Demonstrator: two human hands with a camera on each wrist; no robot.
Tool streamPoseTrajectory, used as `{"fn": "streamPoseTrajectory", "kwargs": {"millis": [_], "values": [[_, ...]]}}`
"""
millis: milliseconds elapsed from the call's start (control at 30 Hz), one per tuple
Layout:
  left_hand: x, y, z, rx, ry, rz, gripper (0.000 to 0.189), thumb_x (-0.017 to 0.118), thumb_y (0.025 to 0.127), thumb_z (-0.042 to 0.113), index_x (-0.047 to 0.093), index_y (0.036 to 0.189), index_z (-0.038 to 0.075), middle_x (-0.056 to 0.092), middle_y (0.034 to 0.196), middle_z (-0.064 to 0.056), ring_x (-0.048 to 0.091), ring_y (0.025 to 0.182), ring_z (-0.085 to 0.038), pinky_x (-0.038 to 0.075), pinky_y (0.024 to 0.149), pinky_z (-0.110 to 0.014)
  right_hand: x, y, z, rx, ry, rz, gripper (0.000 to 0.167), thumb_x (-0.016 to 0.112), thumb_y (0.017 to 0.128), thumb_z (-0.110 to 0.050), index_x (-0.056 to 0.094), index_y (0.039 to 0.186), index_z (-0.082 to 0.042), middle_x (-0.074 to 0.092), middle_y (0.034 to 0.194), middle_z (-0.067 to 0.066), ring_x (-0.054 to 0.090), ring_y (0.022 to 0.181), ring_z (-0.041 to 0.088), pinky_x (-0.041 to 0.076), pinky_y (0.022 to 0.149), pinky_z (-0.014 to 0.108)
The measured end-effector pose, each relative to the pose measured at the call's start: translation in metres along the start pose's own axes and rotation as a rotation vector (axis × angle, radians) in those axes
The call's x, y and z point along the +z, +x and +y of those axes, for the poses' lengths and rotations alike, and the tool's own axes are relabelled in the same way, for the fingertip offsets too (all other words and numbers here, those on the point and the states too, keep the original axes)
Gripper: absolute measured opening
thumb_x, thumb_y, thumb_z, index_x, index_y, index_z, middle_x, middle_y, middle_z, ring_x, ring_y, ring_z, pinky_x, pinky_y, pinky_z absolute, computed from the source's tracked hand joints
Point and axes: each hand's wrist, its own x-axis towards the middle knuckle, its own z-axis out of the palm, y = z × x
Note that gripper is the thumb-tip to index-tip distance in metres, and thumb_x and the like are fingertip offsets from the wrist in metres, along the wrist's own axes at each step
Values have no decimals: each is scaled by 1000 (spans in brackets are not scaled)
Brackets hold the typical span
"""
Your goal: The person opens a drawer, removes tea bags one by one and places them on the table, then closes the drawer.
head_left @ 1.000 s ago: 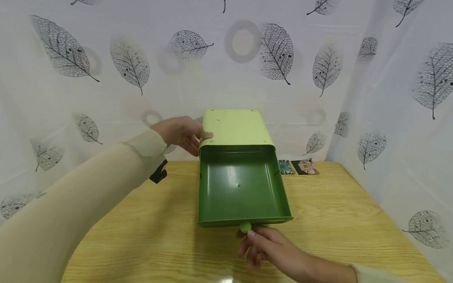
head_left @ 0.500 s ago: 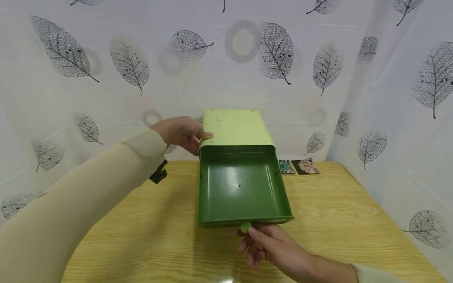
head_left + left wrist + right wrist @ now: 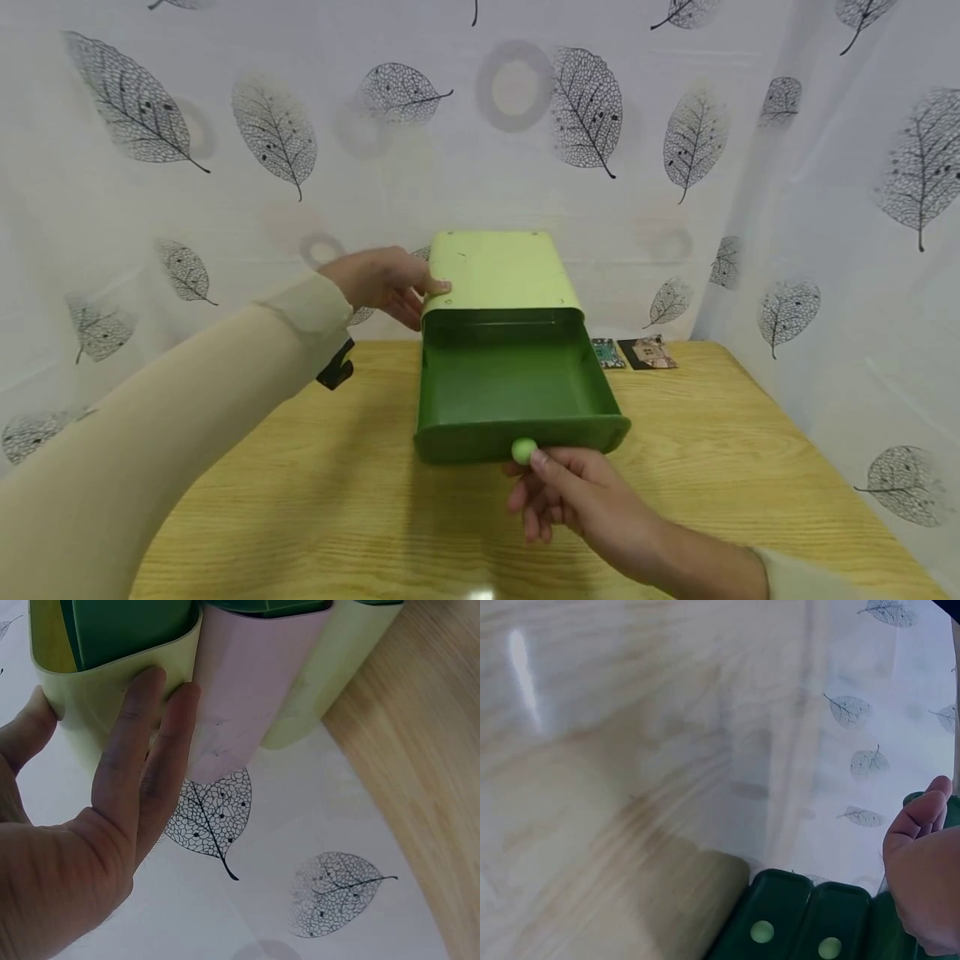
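Observation:
A small drawer cabinet with a light green top tier (image 3: pixel 498 271) stands mid-table, a pink tier (image 3: pixel 244 682) and another light green one stacked below. Its top drawer (image 3: pixel 510 383) is pulled far out, with a bare green inside. My right hand (image 3: pixel 592 508) pinches the round light green knob (image 3: pixel 523 452) between thumb and fingers; the other fingers hang loosely. At the top tier's left front corner rests my left hand (image 3: pixel 382 283), thumb on top and rather straight fingers (image 3: pixel 124 742) against the side. Below, green drawer fronts (image 3: pixel 277 606) sit in their tiers.
Two patterned packets (image 3: pixel 648 352) lie on the wooden table (image 3: pixel 720 467) behind the cabinet's right side. A black object (image 3: pixel 337 367) shows beneath the left sleeve. A white leaf-print curtain (image 3: pixel 465 167) hangs behind the table.
My right hand has moved up a little with the knob. The drawer's front has tilted up, so its outer face now shows. My left hand has stayed in place.

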Motion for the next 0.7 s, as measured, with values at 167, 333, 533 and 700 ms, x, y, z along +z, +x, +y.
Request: {"fn": "streamPoseTrajectory", "kwargs": {"millis": [167,333,533,700], "values": [[0,1,-1,2,-7,2,56,60,101,30,42,141,-4,59,125,-28,68,106,-37,63,84,-40,-3,8,-5,-59,-23,15,40,43,108,-31,59,120,4,71,95,2,65,73,10,55,64,21],[-1,2,-1,1,-8,10,56,60,100,31,42,140,-5,59,124,-28,69,103,-37,62,87,-42,-5,18,-8,-64,-34,40,41,45,108,-31,59,121,6,71,94,2,65,73,10,56,65,22],[-1,3,0,-18,-24,7,56,60,100,30,41,141,-4,58,125,-28,67,107,-38,60,93,-43,-12,32,-11,-66,-46,68,44,46,107,-32,58,123,7,70,94,1,64,74,10,56,65,21],[-2,3,0,-20,-19,4,60,61,100,31,39,143,-4,57,127,-28,66,109,-37,61,89,-42,-19,43,-11,-73,-53,87,50,46,107,-34,54,127,11,70,94,1,64,74,10,55,64,21]]}}
